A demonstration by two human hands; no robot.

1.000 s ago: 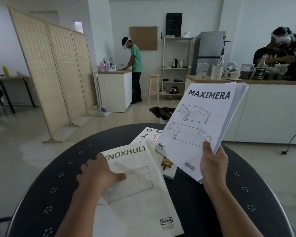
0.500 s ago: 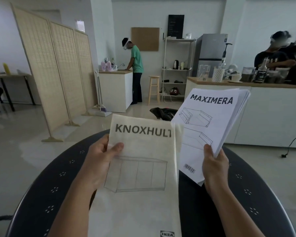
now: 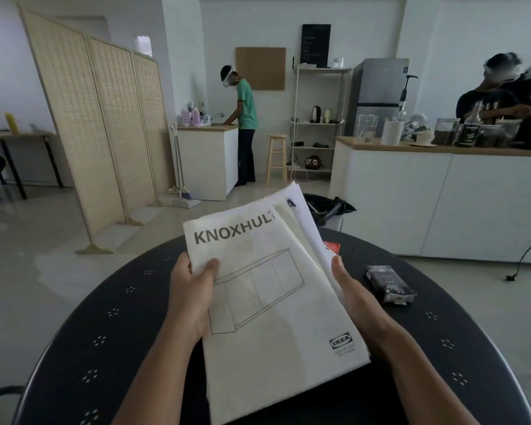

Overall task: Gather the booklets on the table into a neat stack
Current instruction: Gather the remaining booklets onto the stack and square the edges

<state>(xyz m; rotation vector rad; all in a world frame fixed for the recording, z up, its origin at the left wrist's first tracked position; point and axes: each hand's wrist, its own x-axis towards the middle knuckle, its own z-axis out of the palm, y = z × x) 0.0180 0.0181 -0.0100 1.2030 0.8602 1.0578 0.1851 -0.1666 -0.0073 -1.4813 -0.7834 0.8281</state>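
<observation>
I hold a bundle of white booklets above the round dark table [image 3: 111, 348]. The KNOXHULT booklet [image 3: 273, 317] with a cabinet drawing lies on top. Beneath it the MAXIMERA booklet [image 3: 301, 207] sticks out at the upper right, fanned and not aligned. My left hand [image 3: 193, 289] grips the left edge of the KNOXHULT booklet, thumb on its cover. My right hand [image 3: 350, 286] grips the right edge of the bundle. A red and white corner of another booklet [image 3: 331, 247] shows on the table behind the bundle, mostly hidden.
A small dark packet [image 3: 388, 283] lies on the table to the right of my right hand. A white counter [image 3: 442, 204] with jars stands beyond the table at right, with a person behind it. A folding screen [image 3: 98, 133] stands at left, another person at a far counter.
My left hand lifted the KNOXHULT booklet off the table and brought it right, over the MAXIMERA booklet in my right hand. The two now overlap in one bundle, lowered toward the table.
</observation>
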